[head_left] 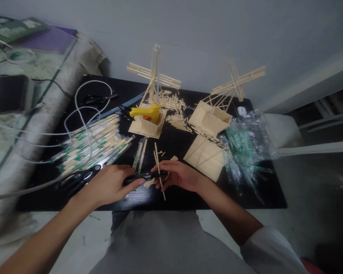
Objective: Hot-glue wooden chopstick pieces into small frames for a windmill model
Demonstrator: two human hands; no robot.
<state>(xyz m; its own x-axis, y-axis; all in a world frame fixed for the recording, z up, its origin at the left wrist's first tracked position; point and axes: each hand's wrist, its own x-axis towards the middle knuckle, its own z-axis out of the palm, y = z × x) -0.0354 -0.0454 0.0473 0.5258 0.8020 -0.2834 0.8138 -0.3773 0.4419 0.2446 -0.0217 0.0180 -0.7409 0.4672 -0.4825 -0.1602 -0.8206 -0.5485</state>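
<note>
My left hand (pixel 114 184) is closed around black pliers (pixel 141 176), whose jaws point right and meet a thin wooden stick (pixel 159 171). The fingers of my right hand (pixel 181 175) pinch that stick, which stands nearly upright across the jaws. Short cut wood pieces (pixel 149 183) lie beneath both hands. Just beyond are wrapped chopsticks (pixel 139 156). A flat wooden panel (pixel 205 157) lies to the right of my right hand. How far the jaws are closed on the stick cannot be made out.
Two stick-built windmill models (pixel 153 78) (pixel 210 118) stand at the back. A yellow glue gun (pixel 145 112) rests on the left one. Wrapped chopsticks (pixel 94 140), scissors (pixel 87 176) and white cable (pixel 76 91) lie left; plastic wrappers (pixel 242 148) lie right. Wood offcuts (pixel 174 104) are heaped between the models.
</note>
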